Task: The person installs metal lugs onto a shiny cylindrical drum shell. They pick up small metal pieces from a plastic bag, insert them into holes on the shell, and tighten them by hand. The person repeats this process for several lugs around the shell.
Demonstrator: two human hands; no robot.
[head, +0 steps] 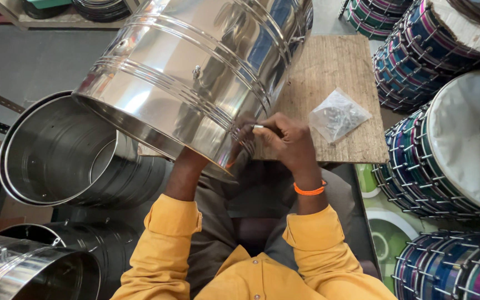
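Observation:
A large shiny steel drum shell [195, 72] lies tilted across my lap, its open end toward the lower left. My right hand [287, 141] pinches a small metal screw or tool tip [258, 127] against the shell's outer wall near its ribbed rim. My left arm [184, 175] reaches under the rim and into the shell, so my left hand is hidden inside. An orange band circles my right wrist. I wear yellow sleeves.
A clear plastic bag of small metal parts [338, 115] lies on a wooden board [329, 66]. Empty steel shells [62, 155] stand at left and lower left [29, 269]. Finished drums with blue and purple lacing [445, 139] crowd the right side.

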